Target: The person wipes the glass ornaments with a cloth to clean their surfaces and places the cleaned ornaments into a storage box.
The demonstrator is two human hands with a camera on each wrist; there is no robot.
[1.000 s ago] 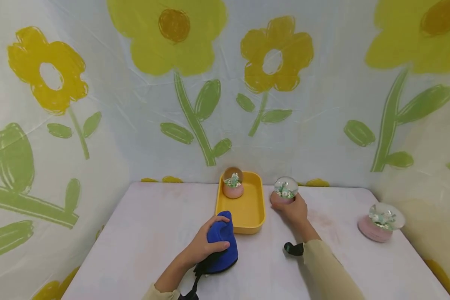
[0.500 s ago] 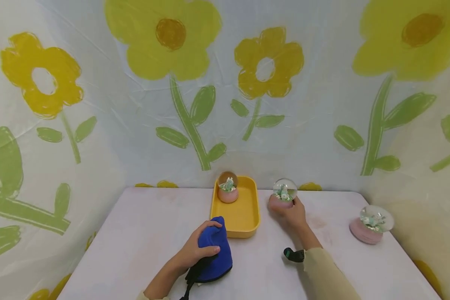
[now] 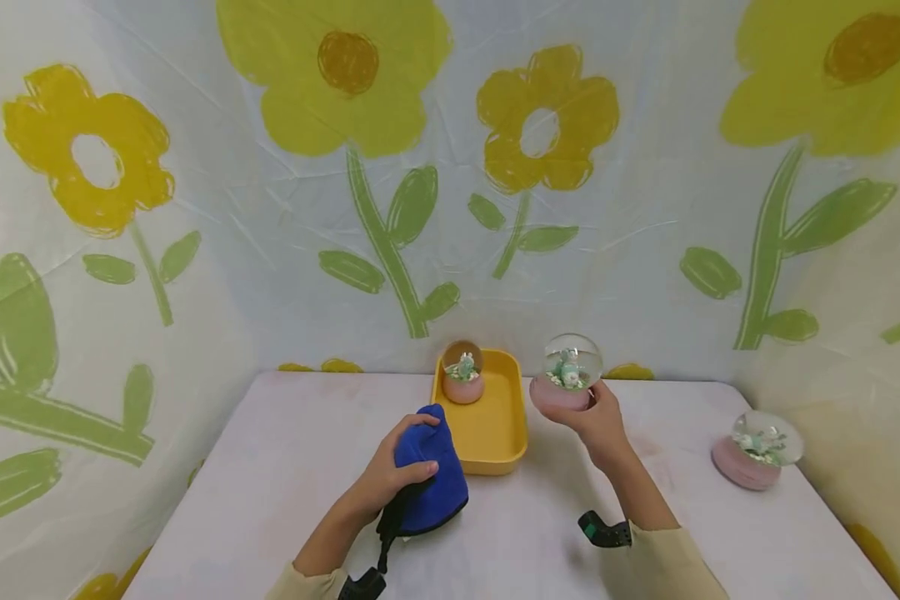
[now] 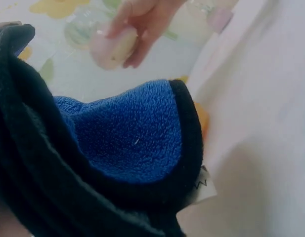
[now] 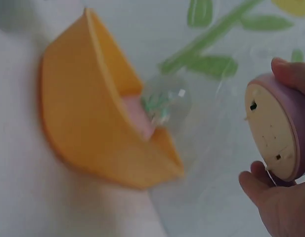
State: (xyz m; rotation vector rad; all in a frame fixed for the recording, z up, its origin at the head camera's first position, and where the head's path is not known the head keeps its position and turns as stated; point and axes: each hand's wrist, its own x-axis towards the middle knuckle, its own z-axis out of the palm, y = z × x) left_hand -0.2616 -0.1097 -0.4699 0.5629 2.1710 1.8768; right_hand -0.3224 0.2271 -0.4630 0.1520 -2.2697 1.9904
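My left hand [image 3: 392,467] grips a blue cloth [image 3: 438,492] with black edging, bunched up in front of the tray. In the left wrist view the cloth [image 4: 132,133] looks fluffy, and a white label [image 4: 205,187] sticks out at its edge. My right hand [image 3: 606,423] holds a snow globe [image 3: 570,367] by its pink base, raised over the table to the right of the tray. Its pale underside [image 5: 271,131] faces the right wrist camera. Another snow globe [image 3: 462,375] stands upright at the back left of the yellow tray [image 3: 491,433].
A third snow globe [image 3: 753,450] with a pink base rests near the right edge of the white table [image 3: 270,467]. Behind the table hangs a flower-printed cloth backdrop [image 3: 630,250], which also closes off both sides. Each wrist carries a black camera mount [image 3: 603,531].
My right hand has lifted the snow globe off the table and brought it closer to the camera. The left hand has shifted slightly with the blue cloth still in its grip.
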